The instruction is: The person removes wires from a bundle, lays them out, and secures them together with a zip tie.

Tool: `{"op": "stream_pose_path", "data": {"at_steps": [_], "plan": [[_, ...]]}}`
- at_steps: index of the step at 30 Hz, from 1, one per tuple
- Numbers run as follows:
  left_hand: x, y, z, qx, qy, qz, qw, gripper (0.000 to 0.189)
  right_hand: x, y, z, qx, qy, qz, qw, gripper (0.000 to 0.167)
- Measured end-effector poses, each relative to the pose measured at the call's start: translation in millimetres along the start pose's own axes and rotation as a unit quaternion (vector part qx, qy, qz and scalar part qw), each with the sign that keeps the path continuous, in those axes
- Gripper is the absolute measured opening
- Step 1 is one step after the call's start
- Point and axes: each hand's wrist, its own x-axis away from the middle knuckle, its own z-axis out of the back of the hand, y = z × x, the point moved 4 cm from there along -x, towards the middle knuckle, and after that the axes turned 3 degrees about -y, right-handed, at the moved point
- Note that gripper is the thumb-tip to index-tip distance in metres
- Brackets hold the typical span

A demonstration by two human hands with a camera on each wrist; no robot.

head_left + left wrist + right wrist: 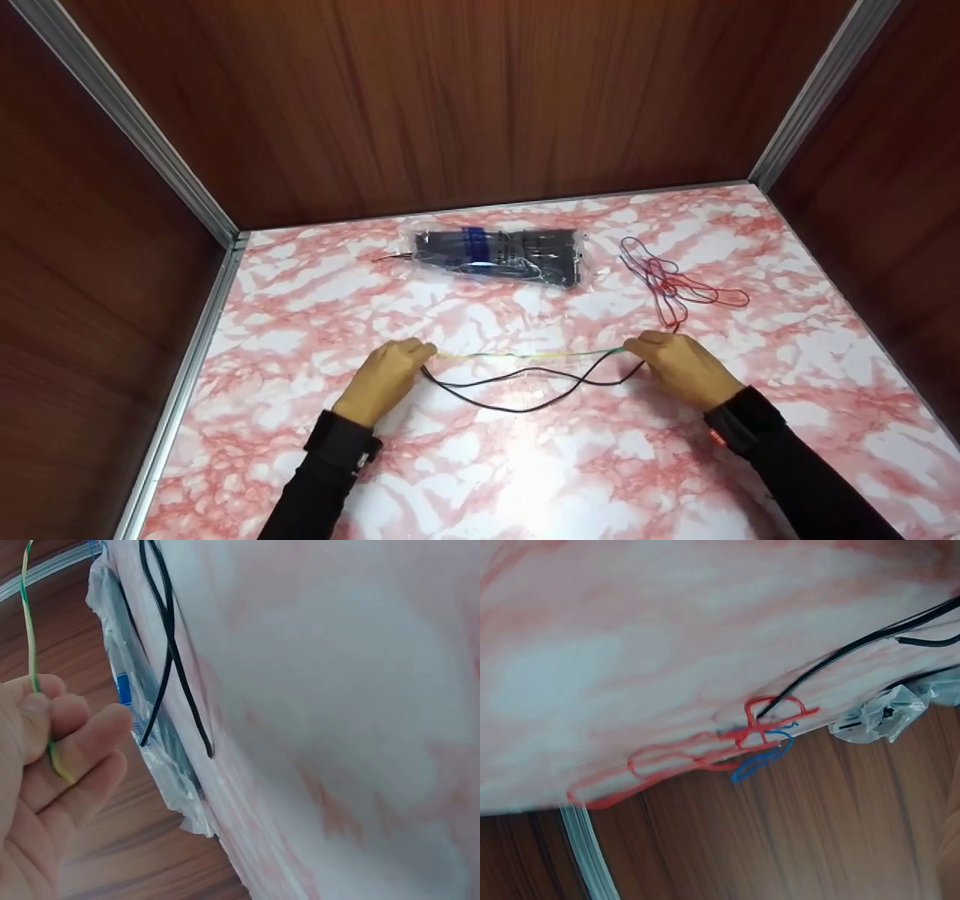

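Note:
A yellow-and-green wire [551,355] stretches nearly straight between the two hands. The left hand [386,379] pinches its left end between thumb and forefinger; in the left wrist view the short tip of this wire [63,771] pokes out below the thumb, across the other fingers. At the wire's other end, the right hand [682,367] pinches it with fingertips. Under and in front of the stretched wire, a black wire [517,410] lies in crossing loops on the table, partly hidden by the hands in the head view.
Behind the right hand lies a loose tangle of red and blue wire [664,281]. A clear plastic bag [495,255] with dark contents and a blue band is toward the back. Wood-grain panels [480,97] enclose the marbled red-and-white table [465,480] at the back and sides.

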Motion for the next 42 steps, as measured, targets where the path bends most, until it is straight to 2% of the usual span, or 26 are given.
{"op": "stream_pose_path", "data": {"at_steps": [4,10,13,16,20,22,26,31,33,37,39,42], "plan": [[7.1,2.4,0.5,-0.029,-0.017,-0.006,0.9994,0.027,4.0,2,0,-0.018,-0.005,-0.004,0.9998,0.039],[2.3,8.8,2.1,-0.047,-0.039,-0.010,0.9981,0.028,3.4,6,0,0.042,-0.052,-0.067,0.9955,0.020],[1.0,9.4,1.6,-0.054,-0.048,-0.015,0.9973,0.029,4.0,7,-1,0.070,-0.043,-0.088,0.9927,0.017],[1.9,7.3,1.4,-0.059,-0.046,-0.033,0.9967,0.023,4.2,7,-3,0.103,-0.009,-0.061,0.9928,0.016],[6.4,-0.5,1.9,-0.030,-0.017,-0.056,0.9978,0.016,8.0,8,-7,0.110,0.031,0.003,0.9934,0.013],[8.9,-5.1,1.4,-0.009,0.005,-0.061,0.9981,0.018,12.4,10,-8,0.082,0.039,0.008,0.9958,0.017],[10.2,-8.7,-0.9,0.010,0.044,-0.063,0.9970,0.022,21.2,12,-8,-0.001,0.030,-0.028,0.9992,0.028],[9.3,-6.0,-2.3,-0.022,0.065,-0.065,0.9955,0.021,23.9,11,-5,-0.061,0.008,-0.088,0.9942,0.019],[11.0,-6.1,-0.4,-0.009,0.072,-0.062,0.9954,0.027,24.4,14,-3,-0.080,0.019,-0.115,0.9900,0.016],[18.4,-4.9,5.6,0.043,0.068,-0.064,0.9947,0.037,27.7,22,4,-0.161,0.054,-0.148,0.9742,0.017],[22.1,-3.6,7.4,0.061,0.058,-0.066,0.9943,0.038,27.9,23,10,-0.217,0.062,-0.167,0.9599,0.018],[23.6,-1.7,6.9,0.075,0.044,-0.067,0.9940,0.040,29.7,26,13,-0.286,0.045,-0.200,0.9360,0.015]]}}
